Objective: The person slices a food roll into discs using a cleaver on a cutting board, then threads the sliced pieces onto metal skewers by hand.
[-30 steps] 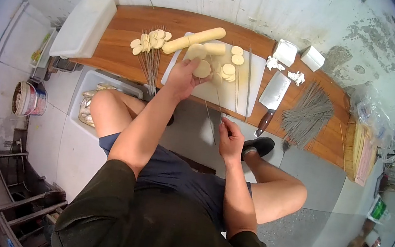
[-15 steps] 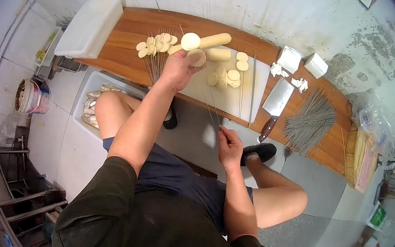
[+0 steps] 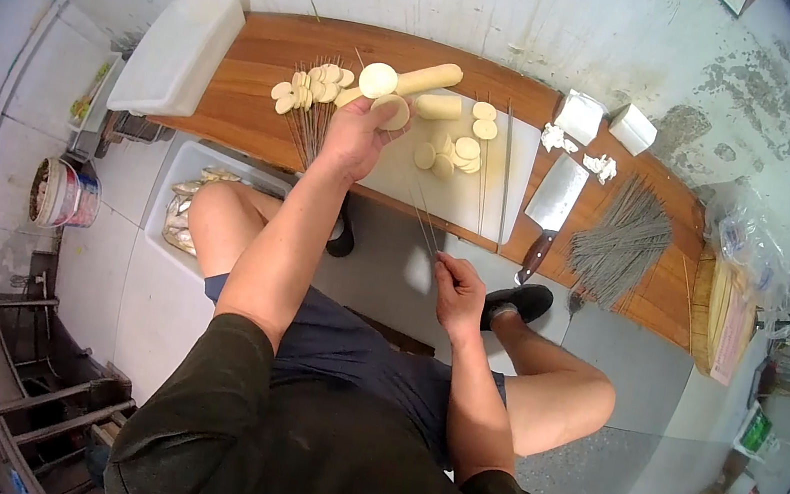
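My left hand (image 3: pixel 357 141) is raised over the board's left part, with its fingers closed on pale round slices (image 3: pixel 378 81). A second slice (image 3: pixel 392 115) sits just below the first, near the fingertips. Lower down, my right hand (image 3: pixel 458 292) pinches the near ends of thin metal skewers (image 3: pixel 425 226), which slant up toward the slices. Whether their far tips pass into the slices I cannot make out. More loose slices (image 3: pixel 448 158) lie on the white cutting board (image 3: pixel 503 197), beside a short pale log (image 3: pixel 439 107). Two skewers with slices (image 3: pixel 484 120) rest to their right.
Skewered slices (image 3: pixel 311 89) are fanned at the left of the wooden table (image 3: pixel 260 56). A cleaver (image 3: pixel 555 201) and a skewer pile (image 3: pixel 623 241) lie at right. A white bin (image 3: pixel 180 50) stands at far left; a fish-filled tub (image 3: pixel 157 214) is below the table.
My left hand and the slices have shifted very slightly to the left and down. My right hand keeps its pinch on the skewers, almost still.
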Tool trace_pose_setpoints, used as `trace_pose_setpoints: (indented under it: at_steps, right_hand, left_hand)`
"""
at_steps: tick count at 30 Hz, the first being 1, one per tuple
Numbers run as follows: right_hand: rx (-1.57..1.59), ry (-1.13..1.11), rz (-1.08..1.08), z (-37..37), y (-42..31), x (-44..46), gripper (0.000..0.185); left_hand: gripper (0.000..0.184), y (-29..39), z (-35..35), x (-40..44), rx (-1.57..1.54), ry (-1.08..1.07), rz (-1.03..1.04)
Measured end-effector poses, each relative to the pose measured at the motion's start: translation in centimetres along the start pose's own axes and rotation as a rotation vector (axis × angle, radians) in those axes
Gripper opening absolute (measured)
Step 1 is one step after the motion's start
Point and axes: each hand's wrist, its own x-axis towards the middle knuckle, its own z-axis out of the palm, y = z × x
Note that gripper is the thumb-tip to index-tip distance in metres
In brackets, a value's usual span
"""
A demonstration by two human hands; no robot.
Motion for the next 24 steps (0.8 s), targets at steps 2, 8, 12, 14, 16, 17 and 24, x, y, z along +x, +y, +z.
trace_pose_setpoints:
  at_steps: [2,8,12,14,16,17,24]
  right_hand:
    - [0.013,-0.003,0.010,-0.03,-0.09,-0.01,0.016]
    - [0.013,0.002,0.003,0.04,-0.22,-0.03,0.016]
    - [0.003,-0.003,0.020,0.09,0.06,-0.08,0.016]
    - [0.017,-0.009,0.056,0.06,-0.34,-0.21,0.016]
    - [0.027,-0.011,0.071,0.05,-0.52,-0.25,0.016]
    - [0.030,-0.010,0.069,0.07,-0.51,-0.23,0.016]
    - [0.022,0.005,0.035,0.22,-0.25,-0.29,0.016]
  left_hand:
    - [0.026,0.05,-0.01,-0.07,-0.002,-0.009,0.000]
    - [0.025,0.02,0.11,-0.08,0.024,0.000,0.018]
    - [0.025,-0.08,0.04,-0.03,0.035,0.001,0.022]
    - [0.025,-0.11,0.03,0.00,0.052,0.002,0.017]
    - [0.025,-0.15,0.04,-0.05,0.058,-0.004,0.018]
    - [0.026,-0.11,0.08,-0.12,0.062,-0.007,0.020]
    - [0.025,-0.32,0.54,-0.40,0.077,-0.004,0.029]
